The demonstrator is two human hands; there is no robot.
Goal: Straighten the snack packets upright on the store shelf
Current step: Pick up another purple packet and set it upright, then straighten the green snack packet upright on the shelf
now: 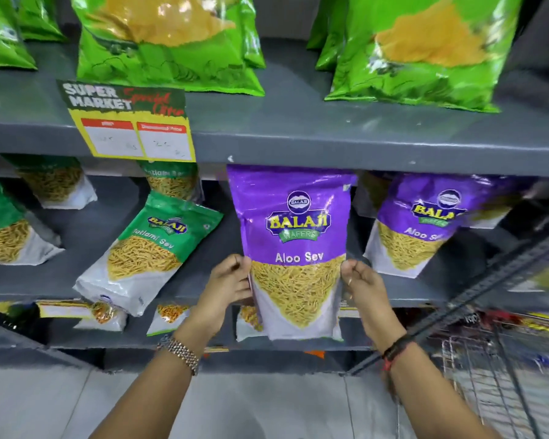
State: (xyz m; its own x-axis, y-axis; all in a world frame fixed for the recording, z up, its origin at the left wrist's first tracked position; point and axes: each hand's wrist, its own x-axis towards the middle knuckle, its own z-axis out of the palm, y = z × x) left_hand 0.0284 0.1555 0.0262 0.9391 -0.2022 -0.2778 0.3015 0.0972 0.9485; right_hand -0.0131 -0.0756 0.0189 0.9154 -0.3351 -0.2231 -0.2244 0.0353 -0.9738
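A purple Aloo Sev packet is held upright in front of the middle shelf, its bottom edge hanging below the shelf's front lip. My left hand grips its left edge and my right hand grips its right edge, both at mid-height. To the right, a second purple Aloo Sev packet leans back on the shelf. On the left, a green Ratlami Sev packet lies tilted to the right. Another green packet leans at the far left.
Large bright green packets stand on the upper shelf, whose edge carries a yellow price tag. Small packets sit on the lower shelf. A wire trolley stands at the right, over grey floor tiles.
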